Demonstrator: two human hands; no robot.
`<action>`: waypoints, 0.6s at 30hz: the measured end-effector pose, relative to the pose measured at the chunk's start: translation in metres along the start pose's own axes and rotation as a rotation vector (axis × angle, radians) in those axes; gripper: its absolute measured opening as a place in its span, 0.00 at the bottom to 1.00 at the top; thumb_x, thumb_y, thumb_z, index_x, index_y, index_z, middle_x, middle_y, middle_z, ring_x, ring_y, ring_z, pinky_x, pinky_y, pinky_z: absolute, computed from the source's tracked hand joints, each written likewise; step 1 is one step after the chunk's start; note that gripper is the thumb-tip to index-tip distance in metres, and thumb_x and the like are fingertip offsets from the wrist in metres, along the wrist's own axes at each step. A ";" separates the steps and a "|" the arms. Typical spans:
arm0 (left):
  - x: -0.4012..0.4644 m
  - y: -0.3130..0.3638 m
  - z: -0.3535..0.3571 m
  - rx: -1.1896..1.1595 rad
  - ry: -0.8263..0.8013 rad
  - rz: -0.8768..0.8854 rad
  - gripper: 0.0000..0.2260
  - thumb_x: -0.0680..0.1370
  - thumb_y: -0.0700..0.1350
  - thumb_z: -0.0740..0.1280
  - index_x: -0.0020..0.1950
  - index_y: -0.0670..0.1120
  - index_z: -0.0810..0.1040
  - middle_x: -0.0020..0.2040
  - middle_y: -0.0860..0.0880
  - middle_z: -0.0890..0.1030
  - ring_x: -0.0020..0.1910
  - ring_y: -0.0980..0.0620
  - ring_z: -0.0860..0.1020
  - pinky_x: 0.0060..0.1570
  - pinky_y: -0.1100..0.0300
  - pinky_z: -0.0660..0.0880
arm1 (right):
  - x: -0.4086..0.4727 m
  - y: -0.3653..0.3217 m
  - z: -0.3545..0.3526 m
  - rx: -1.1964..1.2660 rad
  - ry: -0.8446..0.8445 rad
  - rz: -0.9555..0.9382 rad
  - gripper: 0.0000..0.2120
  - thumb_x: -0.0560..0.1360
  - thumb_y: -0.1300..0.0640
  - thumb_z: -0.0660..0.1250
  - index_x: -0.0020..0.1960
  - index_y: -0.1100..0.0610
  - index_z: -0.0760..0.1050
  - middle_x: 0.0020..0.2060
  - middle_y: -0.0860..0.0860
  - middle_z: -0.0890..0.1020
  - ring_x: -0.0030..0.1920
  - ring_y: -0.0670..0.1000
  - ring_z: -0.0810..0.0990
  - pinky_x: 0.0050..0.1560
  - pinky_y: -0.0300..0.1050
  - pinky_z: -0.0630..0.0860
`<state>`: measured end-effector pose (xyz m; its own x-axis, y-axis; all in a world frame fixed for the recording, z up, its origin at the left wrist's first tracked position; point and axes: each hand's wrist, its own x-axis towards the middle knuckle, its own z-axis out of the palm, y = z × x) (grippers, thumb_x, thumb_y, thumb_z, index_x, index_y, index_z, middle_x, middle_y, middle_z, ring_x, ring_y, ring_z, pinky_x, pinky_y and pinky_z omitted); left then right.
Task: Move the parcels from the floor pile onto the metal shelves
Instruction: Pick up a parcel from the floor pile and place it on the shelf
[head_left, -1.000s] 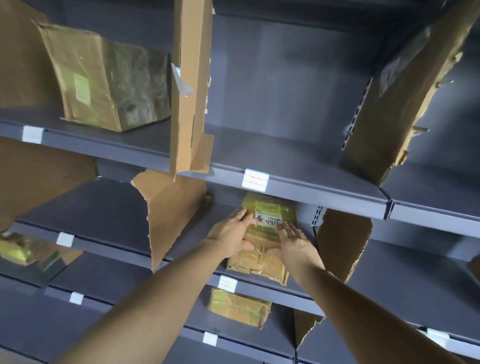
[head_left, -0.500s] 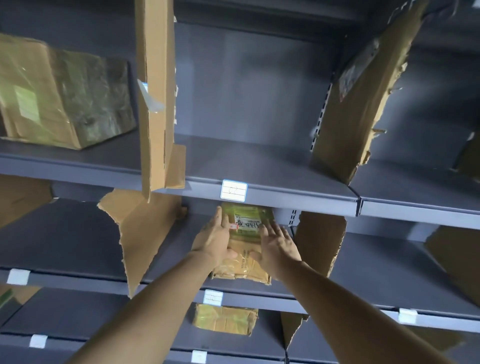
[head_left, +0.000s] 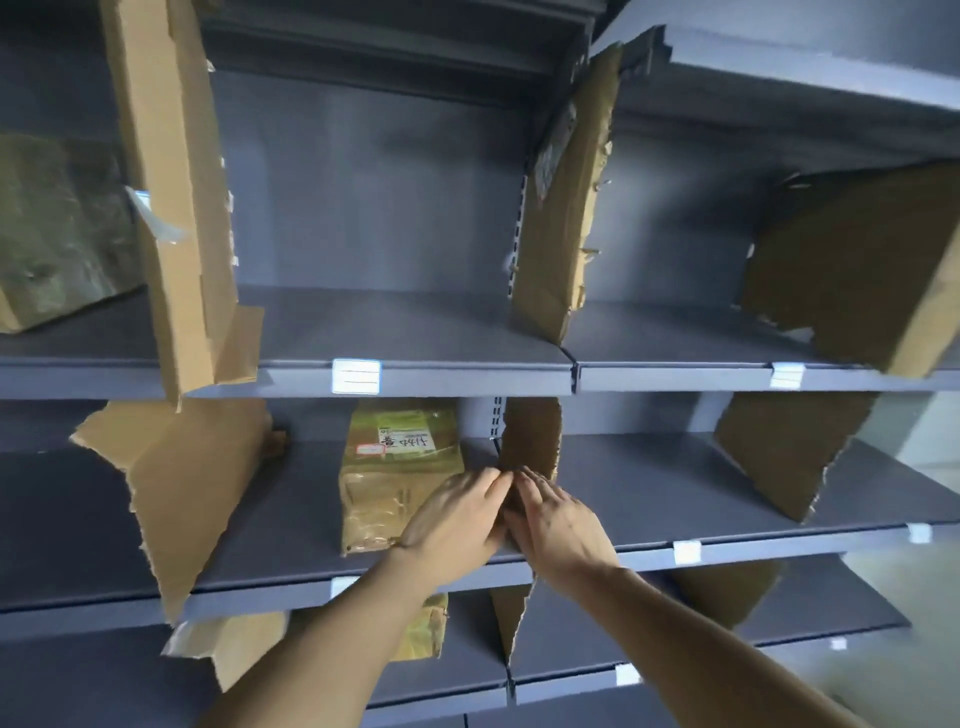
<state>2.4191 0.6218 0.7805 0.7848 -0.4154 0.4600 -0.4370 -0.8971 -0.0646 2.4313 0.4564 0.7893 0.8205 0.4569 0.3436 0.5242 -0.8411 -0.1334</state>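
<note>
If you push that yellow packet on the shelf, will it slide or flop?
The yellow packet would probably slide, since it lies flat on the smooth shelf. Its wrinkled wrapping looks soft, so it may bend when lifted. It seems unlikely to roll or tip.

Grey back panel (head_left: 374, 208) behind the shelves, w/ slotted upright (head_left: 521, 218) at its right edge. Pale floor (head_left: 904, 587) lower right of panel, dim light.
</note>
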 end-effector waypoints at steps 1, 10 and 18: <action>0.006 0.011 0.001 -0.036 0.032 0.034 0.20 0.71 0.50 0.70 0.61 0.47 0.75 0.51 0.50 0.78 0.45 0.48 0.80 0.45 0.54 0.78 | -0.013 0.012 -0.009 -0.013 0.022 -0.010 0.22 0.81 0.48 0.55 0.71 0.58 0.69 0.69 0.52 0.74 0.68 0.52 0.74 0.63 0.41 0.72; 0.085 0.193 0.019 -0.216 -0.042 0.276 0.16 0.74 0.54 0.58 0.54 0.48 0.79 0.51 0.49 0.79 0.52 0.46 0.80 0.48 0.55 0.77 | -0.174 0.155 -0.076 -0.112 -0.079 0.254 0.25 0.83 0.45 0.52 0.76 0.55 0.64 0.74 0.52 0.69 0.74 0.54 0.66 0.72 0.47 0.64; 0.114 0.442 0.049 -0.185 -0.562 0.263 0.38 0.77 0.69 0.54 0.81 0.52 0.48 0.81 0.45 0.49 0.79 0.42 0.46 0.77 0.44 0.45 | -0.409 0.295 -0.137 -0.099 -0.233 1.018 0.35 0.79 0.37 0.56 0.79 0.52 0.53 0.77 0.54 0.58 0.77 0.58 0.53 0.76 0.54 0.54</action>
<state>2.3369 0.1709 0.7615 0.7297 -0.6782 -0.0871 -0.6752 -0.7348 0.0643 2.2193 -0.0181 0.7369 0.8926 -0.4440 -0.0775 -0.4506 -0.8747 -0.1786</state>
